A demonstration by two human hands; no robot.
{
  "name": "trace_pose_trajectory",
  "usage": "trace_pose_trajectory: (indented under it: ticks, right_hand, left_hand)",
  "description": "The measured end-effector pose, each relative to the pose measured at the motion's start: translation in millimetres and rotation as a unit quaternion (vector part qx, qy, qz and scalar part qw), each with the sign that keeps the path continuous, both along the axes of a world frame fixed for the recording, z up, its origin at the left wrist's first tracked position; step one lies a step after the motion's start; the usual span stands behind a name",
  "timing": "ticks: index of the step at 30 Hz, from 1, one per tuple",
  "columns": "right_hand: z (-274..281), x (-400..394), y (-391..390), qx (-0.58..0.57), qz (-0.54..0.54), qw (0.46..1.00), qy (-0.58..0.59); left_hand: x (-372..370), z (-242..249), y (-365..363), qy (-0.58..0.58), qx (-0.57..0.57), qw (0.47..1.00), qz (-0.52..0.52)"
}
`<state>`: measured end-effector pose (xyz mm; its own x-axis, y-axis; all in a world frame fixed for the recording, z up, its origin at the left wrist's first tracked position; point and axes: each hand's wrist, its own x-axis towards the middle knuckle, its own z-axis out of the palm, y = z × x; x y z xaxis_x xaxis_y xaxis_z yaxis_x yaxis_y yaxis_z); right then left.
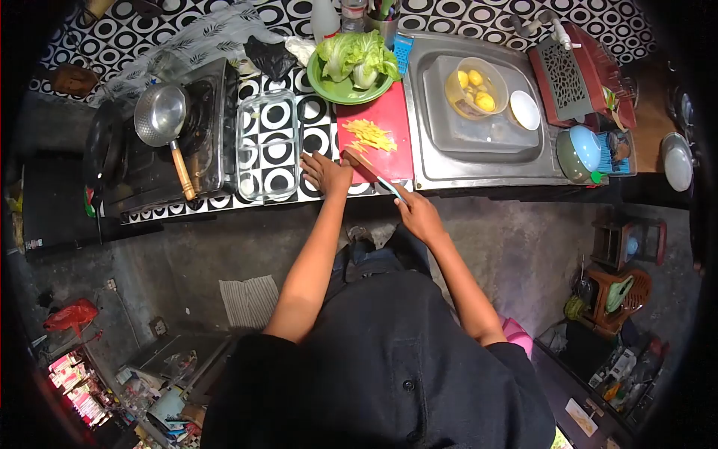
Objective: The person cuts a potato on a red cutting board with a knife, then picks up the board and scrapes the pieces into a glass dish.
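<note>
Head view: the right hand [420, 215] is closed around the handle of a knife [364, 168], whose long axis runs obliquely, from the grip near the counter's front edge away and to the left across the lower part of a red board [399, 153]. A heap of yellow strips [369, 135] lies on that board just beyond the blade, farther from the body than either hand; many of the strips lie roughly crosswise, though their order is loose. The left hand [329, 175] is open, palm down with fingers spread, at the board's left edge and partly over the patterned counter; it is the nearer hand to the blade's far end, and whether it touches the steel cannot be told. Behind the heap, a green dish [350, 96] of leafy greens [364, 61] overlaps the board's far end, limiting the room there. To the left stands a clear glass container [267, 147], near the left hand, with the stove [207, 123] beyond it; to the right, the metal sink [441, 170] adjoins the board and bears a tub [455, 96] of yellow pieces, well apart from the blade
</note>
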<state>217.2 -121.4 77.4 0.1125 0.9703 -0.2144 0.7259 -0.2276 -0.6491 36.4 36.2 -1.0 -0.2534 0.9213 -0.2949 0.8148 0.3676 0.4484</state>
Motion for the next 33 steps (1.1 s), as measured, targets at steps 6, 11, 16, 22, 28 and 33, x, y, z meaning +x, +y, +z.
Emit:
trace_pose_trajectory:
  ticks: [6, 11, 16, 22, 28, 33]
  right_hand:
    - [0, 16, 10, 0.039, 0.037, 0.998, -0.04]
    - [10, 43, 22, 0.055, 0.099, 0.991, -0.073]
    - [25, 75, 44, 0.066, 0.182, 0.976, -0.098]
    - [48, 112, 73, 0.087, 0.274, 0.947, -0.145]
    - [46, 137, 97, 0.161, 0.322, 0.919, -0.157]
    - [55, 140, 112, 0.154, 0.348, 0.911, -0.161]
  left_hand:
    - [-6, 20, -20, -0.086, 0.161, 0.983, -0.021]
    - [-24, 58, -25, -0.166, 0.298, 0.923, -0.179]
    - [-15, 97, -26, -0.158, 0.257, 0.87, -0.39]
    - [9, 112, -19, -0.116, 0.206, 0.852, -0.467]
    - [25, 115, -9, -0.103, 0.202, 0.851, -0.474]
    - [30, 109, -4, -0.086, 0.203, 0.86, -0.46]
